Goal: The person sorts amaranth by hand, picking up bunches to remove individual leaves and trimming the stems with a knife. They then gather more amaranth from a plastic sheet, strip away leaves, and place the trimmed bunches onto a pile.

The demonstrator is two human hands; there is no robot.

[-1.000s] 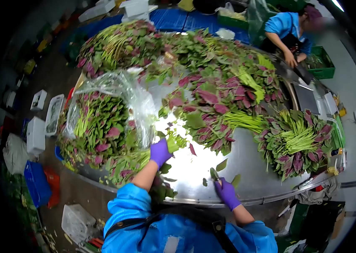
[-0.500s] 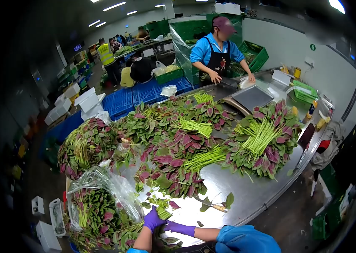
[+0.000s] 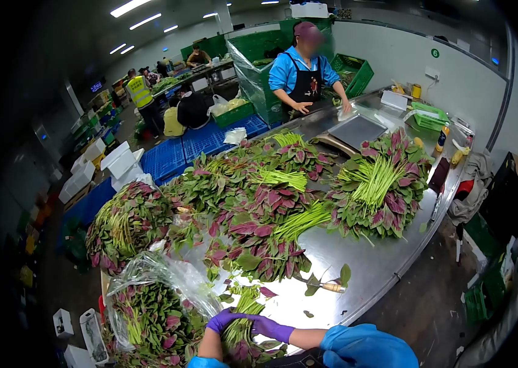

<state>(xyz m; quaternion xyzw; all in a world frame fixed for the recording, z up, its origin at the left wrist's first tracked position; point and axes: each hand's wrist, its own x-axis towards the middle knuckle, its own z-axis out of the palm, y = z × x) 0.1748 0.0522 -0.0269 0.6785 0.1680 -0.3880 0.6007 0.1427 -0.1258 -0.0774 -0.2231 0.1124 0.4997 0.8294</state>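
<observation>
In purple gloves, my left hand (image 3: 222, 320) and my right hand (image 3: 271, 329) close round a bunch of amaranth (image 3: 240, 332) at the table's near edge. Its pale green stems point away from me, its red and green leaves toward me. Some of my fingers are hidden by the stems. Just left of my left hand, a heap of loose amaranth (image 3: 155, 319) lies partly under a clear plastic bag (image 3: 193, 283). A wooden-handled knife (image 3: 332, 287) rests on the metal table (image 3: 357, 270) to the right, beside loose leaves.
Tied-looking amaranth bunches (image 3: 277, 245) pile up ahead, with a large round stack (image 3: 374, 187) at right. Another heap (image 3: 125, 224) stands at left. Across the table, a co-worker (image 3: 305, 73) in a dark apron stands near a grey tray (image 3: 357, 131). Blue crates (image 3: 210, 141) line the far side.
My right hand has come up against the bunch, opposite my left. The bunch now stands more upright between both hands. The camera view has shifted slightly. The co-worker's hands have moved.
</observation>
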